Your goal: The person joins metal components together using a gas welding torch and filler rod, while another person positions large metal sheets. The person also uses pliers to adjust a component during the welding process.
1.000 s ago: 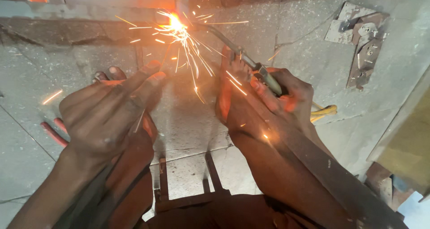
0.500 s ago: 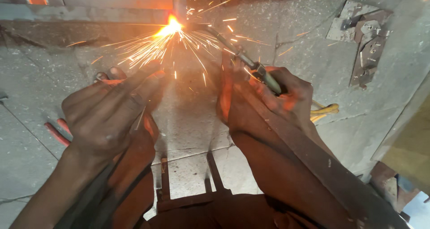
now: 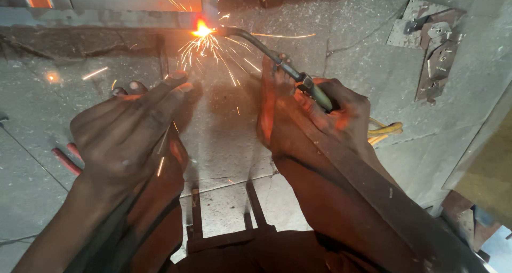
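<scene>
My right hand (image 3: 330, 115) grips the handle of a cutting torch (image 3: 277, 57), whose curved metal neck reaches up and left to a bright orange flame point (image 3: 202, 29) on a grey steel beam (image 3: 106, 18). Sparks spray down and outward from that point over the concrete floor (image 3: 224, 139). My left hand (image 3: 128, 129) is held flat with fingers together, raised left of the sparks and holding nothing. Both forearms rest over my knees.
Scrap metal plates (image 3: 432, 43) lie at the upper right. A yellow hose (image 3: 385, 130) shows behind my right hand, and red hoses (image 3: 66, 158) lie on the floor left of my left hand. A low metal frame (image 3: 224, 219) sits between my legs.
The spark spray has shrunk and narrowed around the flame point. Both hands have stayed almost where they were.
</scene>
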